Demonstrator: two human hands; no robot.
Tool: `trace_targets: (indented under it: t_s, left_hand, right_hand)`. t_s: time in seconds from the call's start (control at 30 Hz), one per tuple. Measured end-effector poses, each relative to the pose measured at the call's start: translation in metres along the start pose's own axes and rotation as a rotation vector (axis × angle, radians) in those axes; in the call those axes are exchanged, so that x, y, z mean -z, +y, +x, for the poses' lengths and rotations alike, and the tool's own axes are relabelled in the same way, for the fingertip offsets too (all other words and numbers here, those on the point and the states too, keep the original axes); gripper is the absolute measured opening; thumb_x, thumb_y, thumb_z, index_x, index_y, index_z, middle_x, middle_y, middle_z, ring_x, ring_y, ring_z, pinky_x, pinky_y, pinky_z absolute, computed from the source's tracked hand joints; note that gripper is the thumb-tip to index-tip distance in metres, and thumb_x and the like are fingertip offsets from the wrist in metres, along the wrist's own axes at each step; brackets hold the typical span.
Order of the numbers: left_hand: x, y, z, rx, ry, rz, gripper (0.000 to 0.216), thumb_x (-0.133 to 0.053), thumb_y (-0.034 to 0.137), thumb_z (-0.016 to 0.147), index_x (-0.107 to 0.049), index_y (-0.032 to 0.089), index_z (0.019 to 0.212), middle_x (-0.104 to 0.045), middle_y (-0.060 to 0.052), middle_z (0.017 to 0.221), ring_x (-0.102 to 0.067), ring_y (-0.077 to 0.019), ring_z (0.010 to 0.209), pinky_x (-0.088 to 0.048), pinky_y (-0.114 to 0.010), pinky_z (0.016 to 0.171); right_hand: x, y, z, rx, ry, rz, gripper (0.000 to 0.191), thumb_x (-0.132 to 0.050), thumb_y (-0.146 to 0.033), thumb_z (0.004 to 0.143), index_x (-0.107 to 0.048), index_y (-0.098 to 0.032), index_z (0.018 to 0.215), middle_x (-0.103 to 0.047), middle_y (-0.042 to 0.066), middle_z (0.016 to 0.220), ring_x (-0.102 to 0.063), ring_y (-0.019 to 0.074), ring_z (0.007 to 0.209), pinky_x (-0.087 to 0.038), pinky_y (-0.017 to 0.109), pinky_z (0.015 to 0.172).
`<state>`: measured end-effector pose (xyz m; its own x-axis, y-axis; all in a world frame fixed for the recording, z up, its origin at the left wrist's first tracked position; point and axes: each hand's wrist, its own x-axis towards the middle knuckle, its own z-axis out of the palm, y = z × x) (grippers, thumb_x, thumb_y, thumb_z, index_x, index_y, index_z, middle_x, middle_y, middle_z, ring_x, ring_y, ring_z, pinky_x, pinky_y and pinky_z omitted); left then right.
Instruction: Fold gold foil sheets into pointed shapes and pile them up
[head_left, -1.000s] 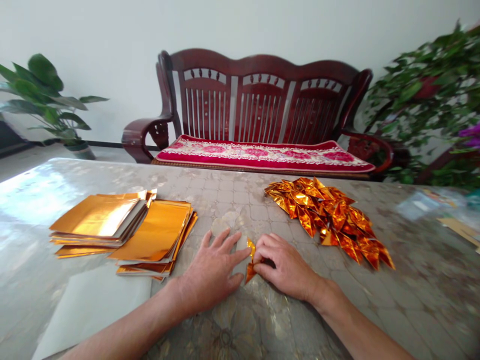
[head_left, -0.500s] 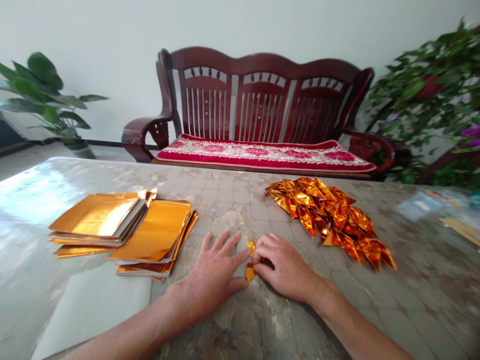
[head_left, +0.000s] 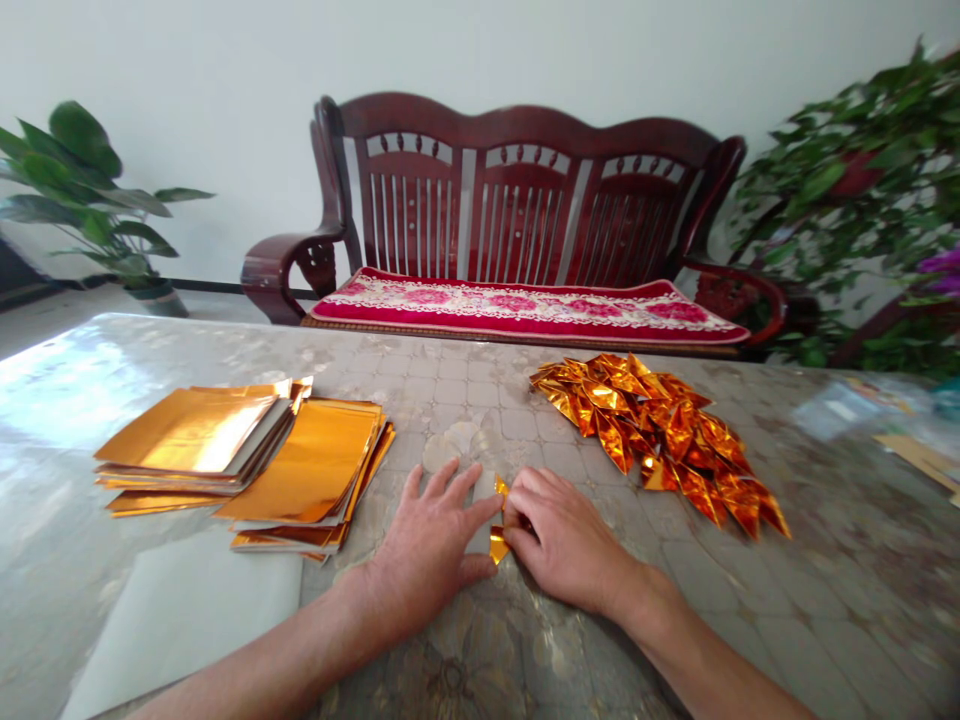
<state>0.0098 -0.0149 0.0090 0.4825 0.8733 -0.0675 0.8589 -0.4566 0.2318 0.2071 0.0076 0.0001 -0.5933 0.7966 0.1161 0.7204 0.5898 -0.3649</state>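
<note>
A small sheet of gold foil paper (head_left: 498, 546), its pale underside up and its right edge folded over to show gold, lies on the table between my hands. My left hand (head_left: 431, 535) rests on it from the left, fingers spread and palm down. From the right, my right hand (head_left: 562, 540) pinches the folded edge with curled fingers, which hide the middle of the fold. To the right beyond it is a pile of folded gold foil pieces (head_left: 660, 425) with pointed ends. Stacks of flat gold foil paper (head_left: 300, 465) sit left of my left hand.
A pale sheet (head_left: 195, 610) lies at the front left of the patterned table cover (head_left: 465, 385). Clear plastic packaging (head_left: 847, 410) and a piece of cardboard (head_left: 919, 460) are at the far right. Behind the table stands a wooden bench (head_left: 525, 200), with plants on both sides.
My right hand has shifted slightly left, bringing the folded gold edge closer to my left fingers. My left hand stays in place on the paper.
</note>
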Motion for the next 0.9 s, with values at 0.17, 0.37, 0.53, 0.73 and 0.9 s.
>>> trace_targets:
  t_s: [0.17,0.37,0.53,0.73,0.9]
  left_hand:
    - [0.000,0.000,0.000,0.002,0.001,-0.006,0.060,-0.071,0.044,0.081,-0.050,0.039,0.138,-0.041,-0.010,0.154,-0.033,-0.0394,0.142,-0.027,-0.069,0.109]
    - [-0.002,-0.002,0.001,-0.003,0.017,-0.005,0.062,-0.073,0.046,0.079,-0.051,0.040,0.136,-0.043,-0.009,0.153,-0.034,-0.0396,0.142,-0.026,-0.069,0.108]
    - [-0.003,-0.002,0.001,-0.007,0.029,-0.004,0.063,-0.073,0.051,0.078,-0.051,0.041,0.136,-0.043,-0.009,0.153,-0.034,-0.0395,0.142,-0.026,-0.069,0.109]
    - [-0.001,0.007,0.003,0.031,0.078,0.022,0.039,-0.061,0.051,0.089,-0.061,0.037,0.125,-0.051,-0.007,0.147,-0.036,-0.0384,0.141,-0.025,-0.068,0.111]
    - [-0.005,0.013,0.004,0.036,0.118,0.054,0.037,-0.064,0.046,0.089,-0.061,0.036,0.125,-0.055,-0.004,0.143,-0.036,-0.0368,0.141,-0.023,-0.068,0.113]
  right_hand:
    - [0.000,-0.001,0.000,-0.031,-0.012,-0.003,0.016,-0.063,-0.010,0.080,-0.052,-0.020,0.073,-0.052,0.001,0.084,-0.046,0.0179,0.084,-0.033,0.030,0.071]
    - [0.000,-0.002,0.000,-0.055,-0.013,0.005,0.015,-0.062,-0.010,0.080,-0.053,-0.021,0.074,-0.052,0.000,0.085,-0.047,0.0181,0.085,-0.033,0.031,0.071]
    - [0.000,-0.001,0.001,-0.076,-0.021,0.024,0.015,-0.064,-0.012,0.080,-0.054,-0.021,0.076,-0.053,0.000,0.086,-0.048,0.0184,0.086,-0.035,0.031,0.073]
    - [0.000,0.000,0.001,-0.091,-0.014,0.064,0.015,-0.064,-0.012,0.081,-0.053,-0.021,0.078,-0.055,0.000,0.088,-0.049,0.0182,0.087,-0.035,0.030,0.074]
    - [-0.001,0.002,0.002,-0.125,-0.002,0.080,0.015,-0.064,-0.012,0.080,-0.052,-0.021,0.081,-0.056,0.000,0.089,-0.049,0.0179,0.086,-0.036,0.030,0.073]
